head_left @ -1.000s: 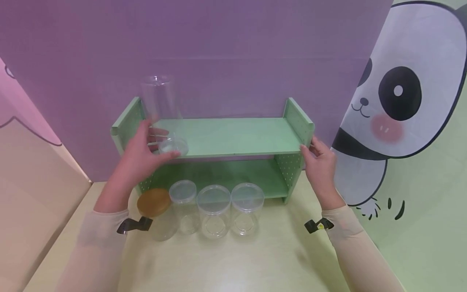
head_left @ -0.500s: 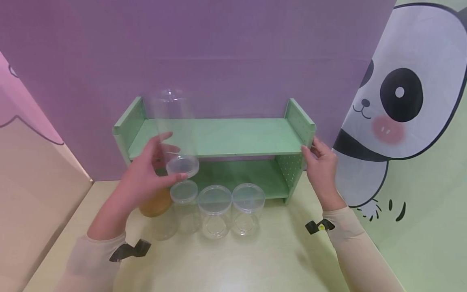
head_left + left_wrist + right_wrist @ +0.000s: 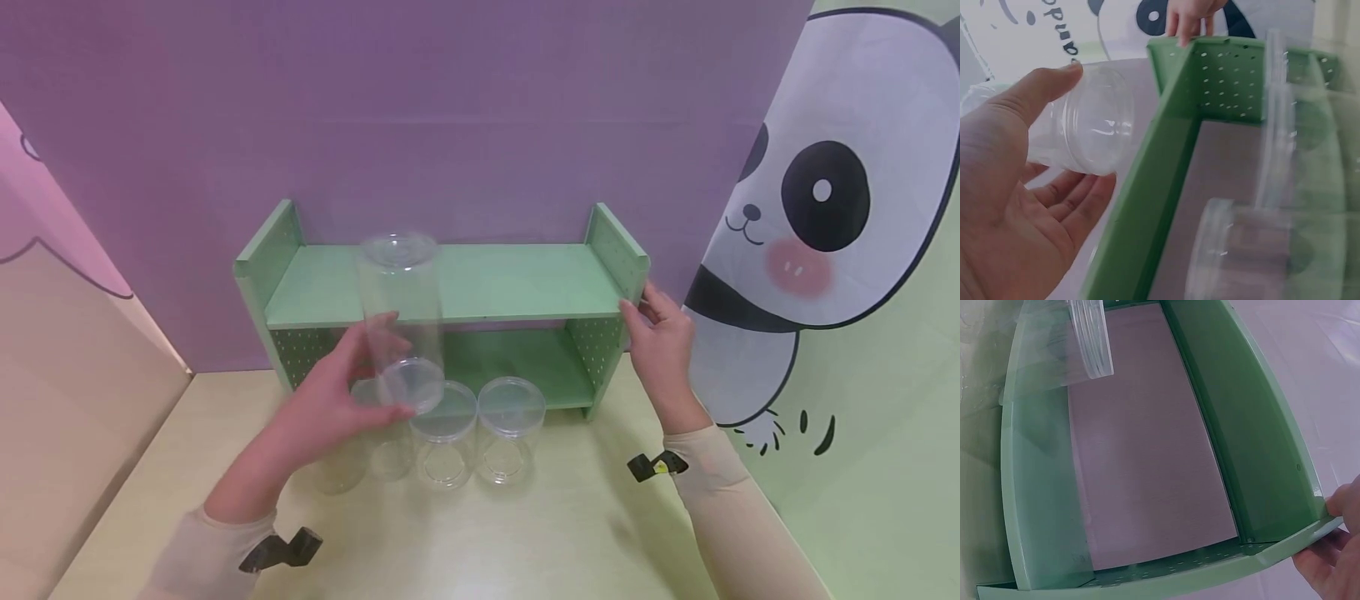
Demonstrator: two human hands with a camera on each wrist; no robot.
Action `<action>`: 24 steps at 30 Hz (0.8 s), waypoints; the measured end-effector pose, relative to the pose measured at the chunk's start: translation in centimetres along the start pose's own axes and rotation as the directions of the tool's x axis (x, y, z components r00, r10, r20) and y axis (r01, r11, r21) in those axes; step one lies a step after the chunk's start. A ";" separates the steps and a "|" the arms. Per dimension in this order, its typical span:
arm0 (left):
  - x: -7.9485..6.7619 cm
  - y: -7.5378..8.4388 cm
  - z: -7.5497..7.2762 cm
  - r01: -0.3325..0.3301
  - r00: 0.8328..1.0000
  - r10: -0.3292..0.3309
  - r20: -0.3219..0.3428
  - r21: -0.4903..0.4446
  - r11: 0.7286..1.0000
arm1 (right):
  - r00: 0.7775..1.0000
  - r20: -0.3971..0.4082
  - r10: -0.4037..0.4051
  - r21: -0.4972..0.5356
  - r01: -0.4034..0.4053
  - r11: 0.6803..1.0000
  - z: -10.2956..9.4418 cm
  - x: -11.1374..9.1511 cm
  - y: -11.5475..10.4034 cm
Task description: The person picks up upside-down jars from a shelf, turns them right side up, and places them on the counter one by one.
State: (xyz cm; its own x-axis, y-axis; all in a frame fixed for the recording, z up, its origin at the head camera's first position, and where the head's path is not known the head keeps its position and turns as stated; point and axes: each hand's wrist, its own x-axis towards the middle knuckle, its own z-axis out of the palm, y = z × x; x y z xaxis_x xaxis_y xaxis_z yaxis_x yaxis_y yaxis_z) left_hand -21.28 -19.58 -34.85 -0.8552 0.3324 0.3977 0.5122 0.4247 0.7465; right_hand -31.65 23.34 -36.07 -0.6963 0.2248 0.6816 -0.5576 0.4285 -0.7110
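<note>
A tall clear jar (image 3: pixel 405 292) is in my left hand (image 3: pixel 333 412), thumb and fingers curled around its lower end. It stands roughly upright in the air before the shelf, overlapping the upper board in the head view. In the left wrist view, the thumb lies across one side of the jar (image 3: pixel 1100 119) and fingertips reach the other. My right hand (image 3: pixel 660 354) pinches the right side panel of a green two-tier shelf (image 3: pixel 517 279), thumb in front and fingers behind. The right wrist view has those fingers (image 3: pixel 1319 569) at the panel's edge.
Clear lidded jars (image 3: pixel 511 425) stand in a row on the pale table (image 3: pixel 480 542), just in front of the shelf. My left hand covers part of the row's left end. A purple wall (image 3: pixel 465 108) rises behind, and a panda-printed wall (image 3: pixel 855 333) borders the right.
My left hand has brought the tall jar down from the upper shelf's left end, forward and to the right, over the row of jars. The right hand has stayed at the side panel.
</note>
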 end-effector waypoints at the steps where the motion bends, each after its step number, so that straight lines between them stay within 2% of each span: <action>1: -0.1 -0.1 0.3 -0.011 1.000 0.011 0.007 -0.005 1.000 | 1.000 0.000 0.001 0.003 -0.001 1.000 0.0 0.0 0.0; 7: -0.7 -0.7 2.4 -0.064 0.997 0.066 0.043 -0.046 0.997 | 1.000 0.001 0.009 -0.001 -0.009 1.000 0.0 0.0 0.0; 12: -1.1 -1.2 4.0 -0.075 0.996 0.078 0.052 -0.062 0.995 | 1.000 0.004 0.013 -0.011 -0.013 1.000 0.0 -0.1 -0.2; 16: -1.6 -1.4 4.8 -0.072 0.994 0.079 0.080 -0.082 0.994 | 1.000 0.003 0.009 -0.010 -0.009 1.000 0.0 -0.1 -0.1; 24: -2.4 -1.5 6.1 -0.021 0.991 0.033 0.131 -0.091 0.996 | 1.000 0.007 -0.004 -0.016 0.004 1.000 0.0 -0.1 0.4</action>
State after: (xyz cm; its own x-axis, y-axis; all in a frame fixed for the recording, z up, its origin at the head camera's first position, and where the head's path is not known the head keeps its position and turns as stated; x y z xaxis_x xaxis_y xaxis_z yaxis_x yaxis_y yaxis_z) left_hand -19.54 -15.88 -40.18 -0.8201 0.4536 0.3488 0.5208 0.3389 0.7835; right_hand -31.80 23.48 -36.38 -0.6970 0.2171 0.6834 -0.5533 0.4434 -0.7051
